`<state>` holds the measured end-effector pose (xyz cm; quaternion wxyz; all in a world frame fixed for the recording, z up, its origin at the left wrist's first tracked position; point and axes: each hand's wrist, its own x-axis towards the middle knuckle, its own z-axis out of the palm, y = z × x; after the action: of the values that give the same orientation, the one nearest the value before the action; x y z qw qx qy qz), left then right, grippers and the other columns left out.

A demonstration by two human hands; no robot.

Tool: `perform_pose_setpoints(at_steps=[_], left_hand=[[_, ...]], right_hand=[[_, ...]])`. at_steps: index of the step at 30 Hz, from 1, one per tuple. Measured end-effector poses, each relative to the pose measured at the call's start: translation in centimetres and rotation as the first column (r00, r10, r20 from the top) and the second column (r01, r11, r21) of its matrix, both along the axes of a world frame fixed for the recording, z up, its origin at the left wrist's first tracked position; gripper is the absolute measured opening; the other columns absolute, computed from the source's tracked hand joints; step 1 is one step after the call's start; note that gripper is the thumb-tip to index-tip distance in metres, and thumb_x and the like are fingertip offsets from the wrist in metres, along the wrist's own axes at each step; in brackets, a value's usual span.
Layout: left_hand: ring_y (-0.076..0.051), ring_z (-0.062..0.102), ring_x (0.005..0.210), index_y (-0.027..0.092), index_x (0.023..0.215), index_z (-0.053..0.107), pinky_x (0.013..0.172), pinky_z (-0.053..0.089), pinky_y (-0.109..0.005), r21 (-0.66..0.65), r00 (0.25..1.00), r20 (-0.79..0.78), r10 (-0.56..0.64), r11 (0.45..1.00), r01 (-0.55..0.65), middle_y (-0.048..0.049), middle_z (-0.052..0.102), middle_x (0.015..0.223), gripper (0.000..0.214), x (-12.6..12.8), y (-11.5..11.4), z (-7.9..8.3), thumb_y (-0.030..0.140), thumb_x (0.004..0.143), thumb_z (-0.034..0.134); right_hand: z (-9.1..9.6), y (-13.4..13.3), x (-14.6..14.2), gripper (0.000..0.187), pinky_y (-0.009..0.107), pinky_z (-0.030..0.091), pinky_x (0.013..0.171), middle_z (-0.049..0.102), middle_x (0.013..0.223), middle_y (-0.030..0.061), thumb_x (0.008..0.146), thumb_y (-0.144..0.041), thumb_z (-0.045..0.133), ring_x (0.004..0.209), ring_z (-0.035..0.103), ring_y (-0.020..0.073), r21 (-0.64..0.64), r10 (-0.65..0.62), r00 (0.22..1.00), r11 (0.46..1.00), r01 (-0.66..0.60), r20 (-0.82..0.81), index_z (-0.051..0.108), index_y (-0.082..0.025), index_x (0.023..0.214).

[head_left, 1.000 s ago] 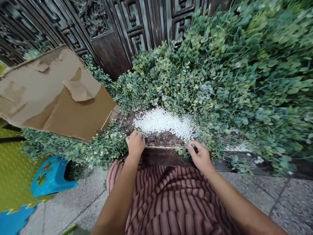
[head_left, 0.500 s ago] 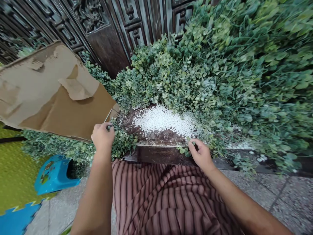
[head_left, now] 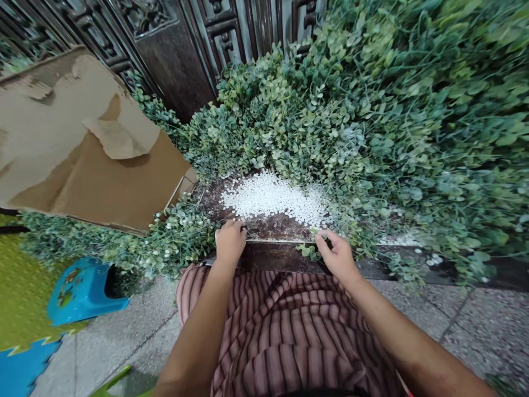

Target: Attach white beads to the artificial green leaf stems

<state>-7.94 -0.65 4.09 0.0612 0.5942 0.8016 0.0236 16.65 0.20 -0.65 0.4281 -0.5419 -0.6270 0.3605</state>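
A heap of small white beads (head_left: pixel 273 199) lies on a dark wooden table (head_left: pixel 273 256), ringed by piles of artificial green leaf sprigs (head_left: pixel 330 127). My left hand (head_left: pixel 230 242) rests at the table's front edge just below the beads, fingers curled under; what they hold, if anything, is hidden. To the right, my right hand (head_left: pixel 336 255) sits at the same edge, its thumb and fingers pinched on a green sprig (head_left: pixel 308 251) that hangs over the rim. A striped brown garment (head_left: pixel 285 331) covers my lap below.
A torn cardboard box (head_left: pixel 82 149) leans over the foliage at the left. A carved dark wooden door (head_left: pixel 185 49) stands behind. A blue plastic stool (head_left: pixel 80 289) lies on its side by a green mat (head_left: pixel 20 298); grey stone floor (head_left: pixel 475 331) at right.
My left hand reached left into the foliage beside the box, then came back to the table edge below the beads. My right hand has stayed on the sprig.
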Motion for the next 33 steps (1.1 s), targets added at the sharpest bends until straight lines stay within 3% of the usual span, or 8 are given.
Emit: perform_pose_setpoints(at_steps=[6,9,11,14,18,21,27,33], left_hand=[[-0.021,0.061,0.083,0.019,0.077,0.061,0.074,0.042,-0.032,0.104,0.996,0.086,0.03,0.994,-0.039,-0.0078,0.065,0.09,0.013,-0.5,0.1,-1.7,0.018,0.078,0.048],[-0.019,0.06,0.075,0.019,0.072,0.06,0.072,0.044,-0.03,0.179,0.94,0.328,0.092,0.971,-0.158,-0.0053,0.064,0.078,0.008,0.0,0.1,-1.4,0.018,0.074,0.052],[-0.015,0.059,0.066,0.018,0.072,0.058,0.069,0.045,-0.029,0.172,0.781,0.612,0.123,0.943,-0.283,-0.0024,0.063,0.069,0.005,1.1,-0.3,-1.1,0.019,0.072,0.054],[-0.011,0.056,0.059,0.015,0.074,0.059,0.064,0.046,-0.026,0.05,0.373,0.924,0.083,0.942,-0.332,-0.0007,0.063,0.066,0.01,3.7,-1.6,-0.5,0.024,0.068,0.06],[-0.009,0.056,0.057,0.015,0.077,0.066,0.063,0.047,-0.024,-0.144,-0.034,0.99,0.14,0.95,-0.276,-0.0012,0.066,0.068,0.025,7.1,-3.7,0.7,0.03,0.058,0.072],[-0.008,0.057,0.059,0.015,0.074,0.069,0.064,0.047,-0.023,-0.244,-0.215,0.958,0.189,0.932,-0.269,-0.0006,0.067,0.065,0.029,8.2,-4.7,1.2,0.03,0.05,0.079],[-0.007,0.056,0.058,0.015,0.072,0.071,0.062,0.046,-0.02,-0.325,-0.327,0.919,0.22,0.893,-0.312,0.0,0.067,0.062,0.029,8.3,-5.1,1.4,0.027,0.048,0.081],[-0.008,0.054,0.055,0.014,0.078,0.071,0.056,0.044,-0.02,-0.363,-0.29,0.914,0.284,0.892,-0.269,-0.001,0.065,0.062,0.026,8.5,-5.3,1.6,0.027,0.056,0.076]], right_hand=[[0.7,-0.4,-0.1,0.023,0.025,0.038,0.045,0.046,0.045,-0.0042,0.076,-0.038,0.048,0.041,0.044,0.0129,-0.104,0.02,0.999,0.994,-0.024,-0.039,0.058,-0.018,0.072],[1.6,-1.0,-0.5,0.023,0.024,0.038,0.045,0.047,0.045,-0.0044,0.076,-0.038,0.048,0.041,0.043,0.0119,-0.143,0.045,0.996,0.988,-0.056,-0.079,0.057,-0.018,0.07],[2.2,-1.6,-0.9,0.022,0.024,0.042,0.05,0.053,0.051,-0.0021,0.076,-0.036,0.048,0.047,0.049,0.0128,-0.125,0.09,0.99,0.987,-0.103,-0.108,0.057,-0.018,0.068],[3.1,-2.4,-1.6,0.02,0.025,0.046,0.06,0.063,0.064,0.0013,0.077,-0.033,0.049,0.06,0.057,0.0151,-0.09,0.156,0.978,0.981,-0.17,-0.138,0.059,-0.018,0.067],[4.0,-3.1,-2.3,0.016,0.027,0.049,0.066,0.068,0.071,0.0028,0.077,-0.029,0.051,0.067,0.062,0.0171,-0.068,0.227,0.961,0.968,-0.241,-0.16,0.063,-0.018,0.074],[4.5,-3.4,-2.5,0.016,0.027,0.05,0.064,0.069,0.071,0.0029,0.076,-0.027,0.051,0.066,0.062,0.0166,-0.065,0.265,0.949,0.958,-0.279,-0.17,0.064,-0.018,0.076],[5.0,-3.7,-2.7,0.018,0.024,0.048,0.058,0.066,0.064,0.0029,0.077,-0.026,0.051,0.059,0.059,0.014,-0.094,0.317,0.935,0.938,-0.333,-0.158,0.064,-0.015,0.071],[5.0,-3.6,-2.7,0.019,0.023,0.044,0.055,0.06,0.057,0.0012,0.076,-0.025,0.05,0.055,0.054,0.0124,-0.126,0.329,0.934,0.93,-0.346,-0.14,0.061,-0.015,0.063]])
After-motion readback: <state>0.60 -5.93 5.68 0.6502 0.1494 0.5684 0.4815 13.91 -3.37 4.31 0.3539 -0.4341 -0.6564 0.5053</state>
